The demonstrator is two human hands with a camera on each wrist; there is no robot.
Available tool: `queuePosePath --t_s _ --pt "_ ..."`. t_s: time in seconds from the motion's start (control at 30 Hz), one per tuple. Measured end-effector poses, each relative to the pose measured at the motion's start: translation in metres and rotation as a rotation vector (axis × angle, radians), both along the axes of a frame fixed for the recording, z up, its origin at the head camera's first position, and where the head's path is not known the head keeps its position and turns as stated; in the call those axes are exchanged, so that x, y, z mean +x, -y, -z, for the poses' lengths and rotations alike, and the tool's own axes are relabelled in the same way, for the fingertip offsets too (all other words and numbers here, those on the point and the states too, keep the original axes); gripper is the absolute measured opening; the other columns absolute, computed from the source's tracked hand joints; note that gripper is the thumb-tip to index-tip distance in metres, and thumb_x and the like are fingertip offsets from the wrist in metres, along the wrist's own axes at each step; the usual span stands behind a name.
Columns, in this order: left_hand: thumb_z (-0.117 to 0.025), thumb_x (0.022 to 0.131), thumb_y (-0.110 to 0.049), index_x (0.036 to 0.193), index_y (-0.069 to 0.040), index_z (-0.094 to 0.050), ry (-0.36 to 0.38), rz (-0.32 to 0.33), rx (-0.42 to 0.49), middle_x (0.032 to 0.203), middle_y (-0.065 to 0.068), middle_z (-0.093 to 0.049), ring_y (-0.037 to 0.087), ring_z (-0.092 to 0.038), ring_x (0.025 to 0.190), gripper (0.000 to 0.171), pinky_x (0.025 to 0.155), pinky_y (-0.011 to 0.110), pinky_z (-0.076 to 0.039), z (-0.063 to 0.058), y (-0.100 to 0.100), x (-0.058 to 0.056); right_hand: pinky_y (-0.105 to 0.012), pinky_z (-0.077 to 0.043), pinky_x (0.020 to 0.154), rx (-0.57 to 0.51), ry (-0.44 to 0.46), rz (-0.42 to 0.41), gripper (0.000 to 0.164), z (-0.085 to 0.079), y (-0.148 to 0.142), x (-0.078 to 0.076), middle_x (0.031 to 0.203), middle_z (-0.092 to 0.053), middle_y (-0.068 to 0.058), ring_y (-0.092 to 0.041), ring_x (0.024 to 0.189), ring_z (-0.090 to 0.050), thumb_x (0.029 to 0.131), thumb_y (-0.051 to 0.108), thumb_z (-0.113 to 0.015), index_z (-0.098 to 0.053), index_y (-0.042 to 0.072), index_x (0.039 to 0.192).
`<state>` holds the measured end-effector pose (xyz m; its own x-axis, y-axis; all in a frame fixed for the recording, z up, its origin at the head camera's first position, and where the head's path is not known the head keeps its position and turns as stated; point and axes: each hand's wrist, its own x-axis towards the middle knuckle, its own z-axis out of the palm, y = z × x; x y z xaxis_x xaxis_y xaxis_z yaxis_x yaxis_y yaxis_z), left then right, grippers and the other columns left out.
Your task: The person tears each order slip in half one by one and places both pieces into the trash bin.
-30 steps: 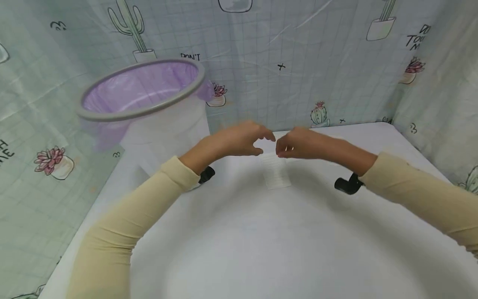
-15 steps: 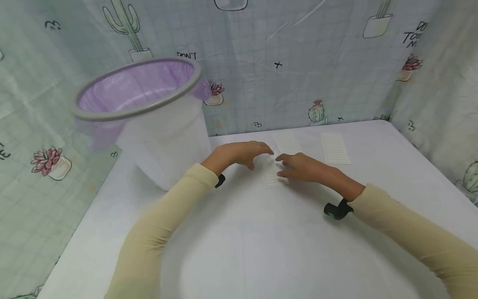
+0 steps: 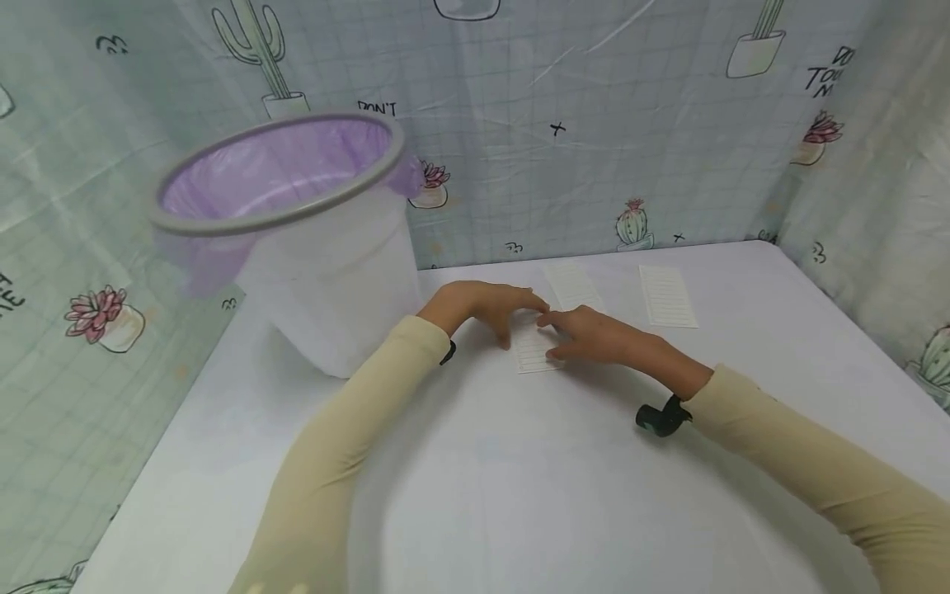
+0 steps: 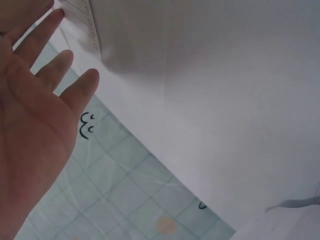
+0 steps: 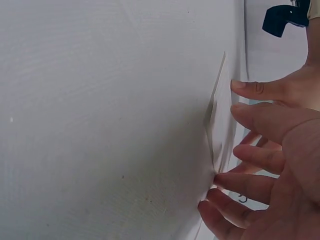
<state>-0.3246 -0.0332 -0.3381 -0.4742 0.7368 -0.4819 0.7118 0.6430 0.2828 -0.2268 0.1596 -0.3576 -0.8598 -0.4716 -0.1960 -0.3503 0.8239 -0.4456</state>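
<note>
A small white sheet (image 3: 533,353) printed with lines lies on the white table, partly hidden beneath both hands. Over its left side the left hand (image 3: 496,307) arches, thumb by the sheet's left edge and fingertips near the top. From the right, the right hand (image 3: 594,334) reaches over the same sheet, its fingertips close to the left hand's. In the left wrist view, the left hand (image 4: 40,105) has its fingers extended, with a corner of the lined sheet (image 4: 82,15) near them. The right wrist view has the right hand (image 5: 260,185) with spread fingers beside the sheet (image 5: 222,120), one edge of which looks raised.
Two more lined sheets, a middle one (image 3: 575,285) and a right one (image 3: 668,295), lie towards the table's back edge. A tall white bin (image 3: 334,289) with a grey rim and purple liner (image 3: 275,173) stands at left. A cactus-print curtain (image 3: 505,165) hangs behind.
Both hands have come down and nearer over the front sheet, uncovering the two back sheets. The front sheet has slid slightly left.
</note>
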Motion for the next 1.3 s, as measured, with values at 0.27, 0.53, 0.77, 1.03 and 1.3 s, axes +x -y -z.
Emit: queuePosePath --t_s 0.27,0.53,0.77,1.03,1.3 --pt "-0.085 0.085 -0.017 0.156 -0.027 -0.04 -0.021 0.0 0.028 0.163 -0.008 -0.033 0.019 -0.025 0.152 0.084 0.123 0.042 -0.024 0.001 0.006 -0.002 -0.055 -0.038 0.113 0.004 -0.015 -0.002 0.059 0.004 0.001 0.001 0.144 -0.054 -0.026 -0.038 0.136 -0.049 0.094 0.025 -0.075 -0.054 0.002 0.144" --pt "-0.083 0.087 -0.019 0.144 -0.019 -0.057 -0.095 -0.016 0.081 0.143 -0.002 -0.056 0.018 -0.053 0.125 0.062 0.107 0.034 -0.043 0.007 0.016 0.01 -0.049 -0.048 0.103 0.075 0.006 0.044 0.073 0.005 0.011 0.007 0.136 -0.06 -0.024 -0.033 0.123 -0.057 0.09 0.037 -0.079 -0.051 -0.006 0.143" --pt "-0.082 0.087 -0.012 0.131 -0.009 -0.067 -0.154 0.019 0.141 0.119 0.004 -0.069 0.013 -0.063 0.103 0.046 0.089 0.024 -0.051 0.011 0.015 0.015 -0.032 -0.047 0.073 0.142 -0.018 0.062 0.075 0.001 0.012 0.011 0.133 -0.063 -0.02 -0.023 0.094 -0.055 0.086 0.033 -0.083 -0.052 -0.005 0.143" --pt "-0.073 0.093 -0.011 0.135 -0.013 -0.065 -0.139 0.024 0.13 0.122 0.005 -0.069 0.015 -0.062 0.105 0.043 0.091 0.028 -0.051 0.007 0.02 0.018 -0.031 -0.048 0.076 0.112 -0.032 0.032 0.061 0.002 0.004 0.01 0.141 -0.058 -0.022 -0.022 0.096 -0.056 0.089 0.028 -0.08 -0.06 -0.001 0.139" --pt "-0.064 0.098 -0.009 0.134 -0.022 -0.066 -0.103 0.034 0.18 0.133 0.0 -0.066 0.015 -0.065 0.111 0.038 0.095 0.027 -0.05 0.005 0.025 0.023 -0.04 -0.052 0.085 0.105 -0.069 -0.029 0.049 0.0 -0.002 0.009 0.124 -0.069 -0.014 -0.025 0.103 -0.06 0.088 0.021 -0.079 -0.066 0.003 0.132"
